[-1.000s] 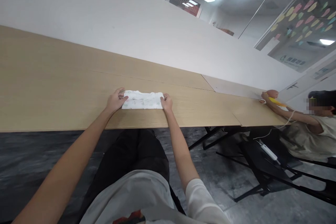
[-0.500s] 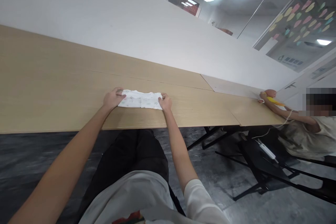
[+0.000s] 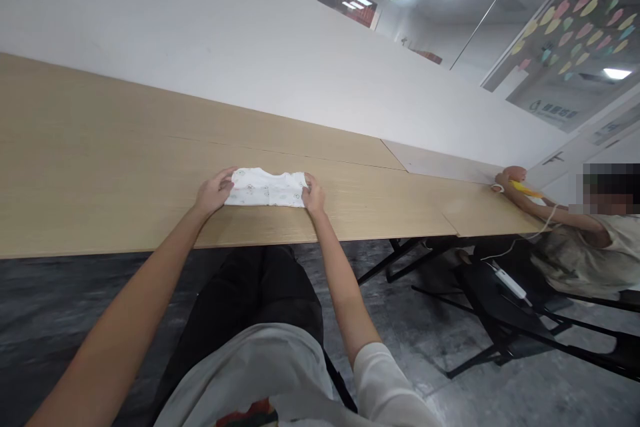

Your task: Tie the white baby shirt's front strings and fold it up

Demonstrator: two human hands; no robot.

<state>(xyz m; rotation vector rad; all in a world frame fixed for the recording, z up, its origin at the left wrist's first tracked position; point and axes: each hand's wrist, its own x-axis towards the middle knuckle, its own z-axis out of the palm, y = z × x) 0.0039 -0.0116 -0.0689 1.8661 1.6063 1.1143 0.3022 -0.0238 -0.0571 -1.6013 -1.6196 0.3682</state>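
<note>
A white cloth garment with a small printed pattern lies folded into a wide, low strip on the wooden table. Its upper edge dips in the middle, and a vertical crease runs near the centre. My left hand grips the left end, thumb on top and fingers along the edge. At the opposite end, my right hand pinches the cloth between thumb and fingers. Parts of the fingertips of both hands are hidden by the cloth.
A white wall runs behind the table, with glass above it. At the far right another person reaches onto the table, near a yellow object and a pinkish round object. A black folding chair with a white power strip stands below.
The cloth's upper edge now reaches slightly higher and looks flatter, with the pattern showing more plainly. Both hands stay at its ends, having shifted only a little.
</note>
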